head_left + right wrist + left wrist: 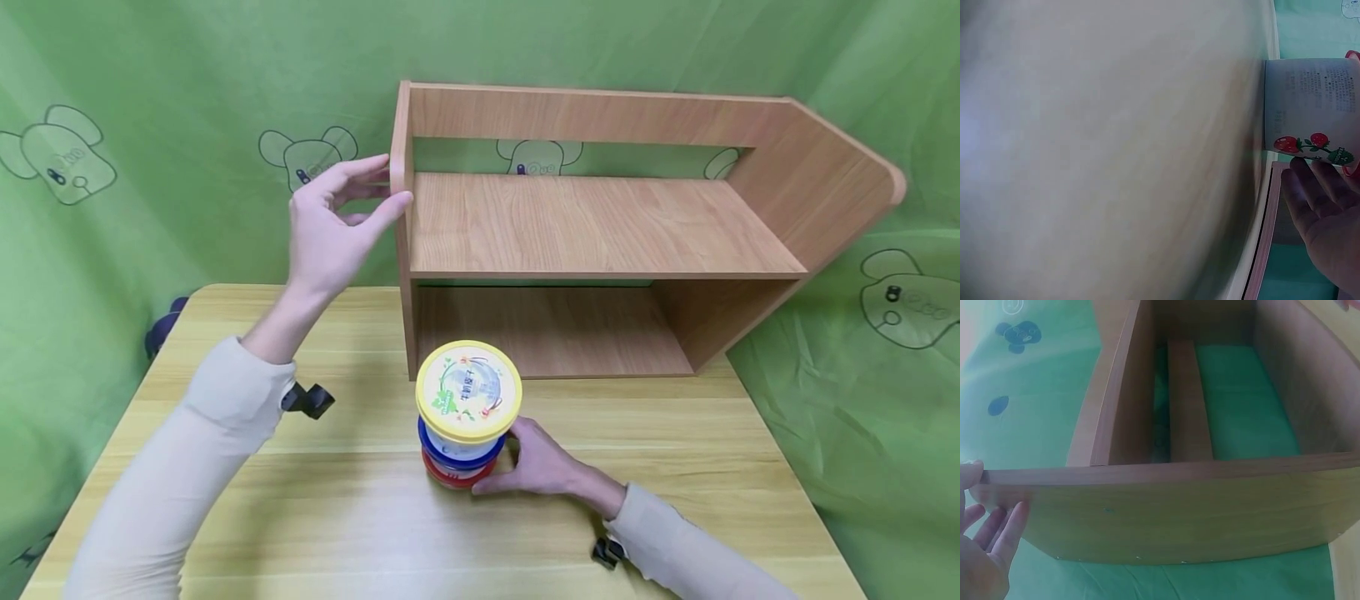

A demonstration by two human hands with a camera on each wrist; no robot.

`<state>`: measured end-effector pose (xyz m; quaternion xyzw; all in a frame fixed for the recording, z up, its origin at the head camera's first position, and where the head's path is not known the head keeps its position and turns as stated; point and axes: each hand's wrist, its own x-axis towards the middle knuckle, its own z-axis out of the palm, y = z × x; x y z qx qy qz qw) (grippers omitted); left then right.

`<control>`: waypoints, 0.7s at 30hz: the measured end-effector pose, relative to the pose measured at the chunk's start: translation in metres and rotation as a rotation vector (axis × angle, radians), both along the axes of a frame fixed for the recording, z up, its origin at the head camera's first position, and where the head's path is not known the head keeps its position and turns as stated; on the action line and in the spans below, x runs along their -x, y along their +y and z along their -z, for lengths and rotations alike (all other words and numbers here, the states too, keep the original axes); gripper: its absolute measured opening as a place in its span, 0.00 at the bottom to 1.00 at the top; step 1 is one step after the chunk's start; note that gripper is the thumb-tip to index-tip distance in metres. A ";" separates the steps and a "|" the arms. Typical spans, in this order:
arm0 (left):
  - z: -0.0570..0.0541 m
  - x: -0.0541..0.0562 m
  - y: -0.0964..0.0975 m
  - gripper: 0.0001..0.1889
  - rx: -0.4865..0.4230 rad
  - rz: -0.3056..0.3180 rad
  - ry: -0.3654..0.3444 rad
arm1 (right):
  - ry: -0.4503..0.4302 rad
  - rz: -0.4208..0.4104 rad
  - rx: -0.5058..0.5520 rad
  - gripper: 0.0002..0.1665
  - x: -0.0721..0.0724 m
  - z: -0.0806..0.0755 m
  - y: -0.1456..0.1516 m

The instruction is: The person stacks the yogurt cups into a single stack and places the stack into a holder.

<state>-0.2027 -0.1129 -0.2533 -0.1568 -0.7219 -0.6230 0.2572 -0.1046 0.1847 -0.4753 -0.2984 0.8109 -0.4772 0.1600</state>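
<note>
My left hand (330, 221) is at the left side panel of a wooden shelf (600, 221), its thumb on the front edge and its fingers behind on the outer side. In the left wrist view, the fingertips (1019, 509) lie at the corner of that panel. Three round tubs stand stacked in front of the shelf: a yellow-lidded tub (468, 387) on top, a blue-lidded tub (461, 457) in the middle, a red-lidded tub (453, 479) lowest. Beside the lower tubs is my right hand (543, 462), thumb and fingers spread. Its fingers look straight in the right wrist view, tips close against a strawberry-printed tub (1310, 106).
The shelf has an upper board and a lower board (600, 329), with a back rail along the top. It stands at the rear of a light wood table (352, 517). Green printed cloth (187, 167) hangs behind and at both sides.
</note>
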 end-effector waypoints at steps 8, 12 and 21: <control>-0.001 0.001 0.003 0.21 -0.008 0.020 0.032 | 0.045 -0.008 0.011 0.49 0.001 0.002 -0.001; -0.001 0.003 0.004 0.21 -0.010 0.029 0.046 | 0.082 -0.007 0.025 0.50 0.001 0.003 0.000; 0.000 0.002 0.003 0.21 0.004 0.014 0.050 | 0.085 0.028 0.053 0.52 -0.001 0.005 0.004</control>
